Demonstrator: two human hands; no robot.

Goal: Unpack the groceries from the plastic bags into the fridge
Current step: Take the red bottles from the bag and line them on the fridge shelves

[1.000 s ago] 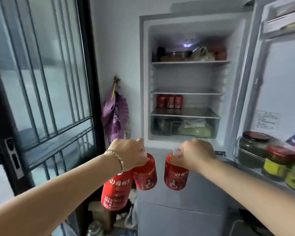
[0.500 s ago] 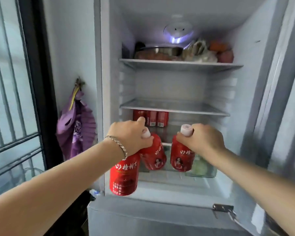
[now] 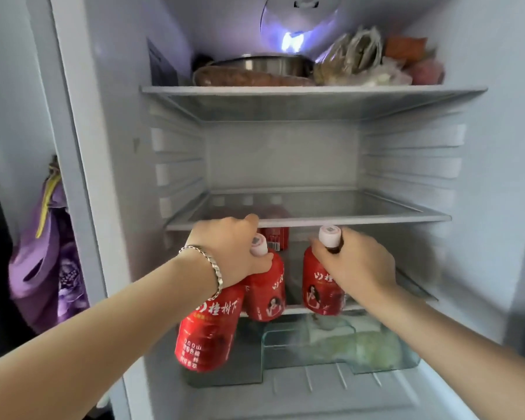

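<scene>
At the open fridge (image 3: 109,177), just under the middle glass shelf (image 3: 315,219), both of my hands hold red-labelled drink bottles by the neck. My left hand (image 3: 231,250) carries two at once: its fingers are closed around the necks, with the pale cap of the inner left bottle (image 3: 264,295) showing just past my knuckles, while the outer left bottle (image 3: 208,331) hangs lower and tilts, its base in front of the crisper drawer (image 3: 331,344). A silver bracelet (image 3: 212,268) circles that wrist. My right hand (image 3: 358,262) is wrapped around the neck of the right bottle (image 3: 319,286), thumb and fingers pressed closed just under its pale cap. The inner left bottle and the right bottle hang upright at the front edge of the lowest shelf (image 3: 294,310); whether either base touches the glass I cannot tell. The two are apart, with a clear gap between them.

Behind my left hand, at the back of the same compartment, stand more red bottles (image 3: 275,237), partly hidden and seen through the glass above. On the top shelf (image 3: 312,90) rest a steel pot (image 3: 264,63), a brown wrapped item in front of it, and bagged food (image 3: 355,59) to the right. The crisper drawer holds pale green produce, blurred. A purple cloth (image 3: 46,259) hangs on the wall left of the fridge.
</scene>
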